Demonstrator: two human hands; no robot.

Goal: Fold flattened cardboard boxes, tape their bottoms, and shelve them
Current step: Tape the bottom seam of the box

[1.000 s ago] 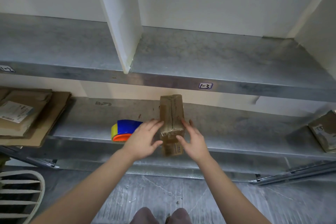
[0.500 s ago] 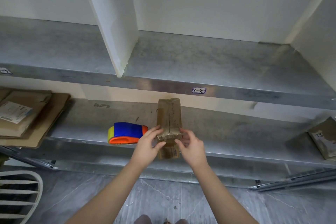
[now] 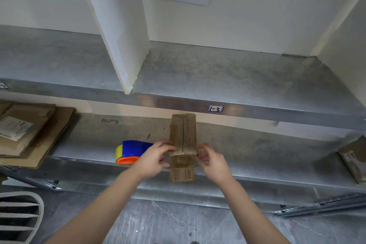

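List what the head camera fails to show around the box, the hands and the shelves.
Head view throughout.
Blue, yellow and orange tape dispenser: right end hidden by the left hand.
Small brown cardboard box: underside and far face hidden by its own body; print too small.
Right hand: fingertip contact with the box blurred.
Flattened brown cardboard stack: cut by the left edge.

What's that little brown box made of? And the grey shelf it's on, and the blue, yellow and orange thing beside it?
The small brown box looks like cardboard: matte, creased, folded flaps. The grey shelf seems metal, perhaps galvanised steel: dull mottled sheen. The blue, yellow and orange tape dispenser looks like plastic: smooth, glossy, bright.
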